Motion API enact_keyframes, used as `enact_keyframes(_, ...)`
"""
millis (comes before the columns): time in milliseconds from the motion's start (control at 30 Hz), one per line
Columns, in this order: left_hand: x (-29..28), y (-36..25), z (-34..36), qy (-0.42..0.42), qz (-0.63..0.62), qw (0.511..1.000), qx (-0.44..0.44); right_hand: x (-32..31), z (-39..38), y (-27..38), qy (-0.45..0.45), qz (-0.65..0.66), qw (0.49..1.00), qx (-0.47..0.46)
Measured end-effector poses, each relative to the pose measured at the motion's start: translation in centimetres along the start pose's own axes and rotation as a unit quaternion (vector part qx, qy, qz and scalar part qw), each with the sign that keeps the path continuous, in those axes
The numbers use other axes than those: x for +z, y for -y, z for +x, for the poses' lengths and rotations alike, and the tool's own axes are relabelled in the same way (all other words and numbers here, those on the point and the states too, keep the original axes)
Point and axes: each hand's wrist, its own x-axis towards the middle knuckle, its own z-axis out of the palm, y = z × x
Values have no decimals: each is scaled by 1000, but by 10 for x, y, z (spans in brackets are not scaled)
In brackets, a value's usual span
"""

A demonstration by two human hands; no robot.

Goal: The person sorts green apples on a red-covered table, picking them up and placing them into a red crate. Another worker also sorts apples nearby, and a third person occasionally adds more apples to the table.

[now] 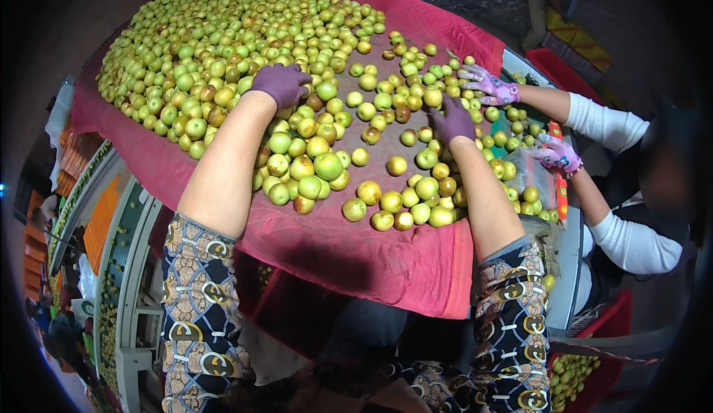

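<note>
My left hand [281, 85], in a purple glove, lies palm down at the near edge of a big heap of green jujubes [215, 64], many with brown patches. Its fingers are stretched and slightly bent over the fruit. My right hand [453, 122], gloved in purple too, reaches among looser jujubes [425, 188] on the right, fingers pointing away and apart. Its fingertips touch the fruit there, and what lies under the palm is hidden. All this fruit rests on a red cloth [334, 246] spread over the table.
Across the right edge, another person's flower-patterned gloved hands [486, 86] are among the jujubes beside a green belt [502, 128]. At the lower right is a red crate [605, 379] of fruit. A conveyor [122, 227] carrying fruit runs on the left, near orange crates [100, 223].
</note>
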Motion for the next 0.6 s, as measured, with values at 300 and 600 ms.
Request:
enact_keyframes(300, -20, 8, -12, 37, -126, 991, -37, 2, 5, -9, 22, -43, 998, 38)
enact_keyframes(600, -47, -67, -43, 118, -337, 868, 346, -7, 3, -13, 9, -66, 997, 40)
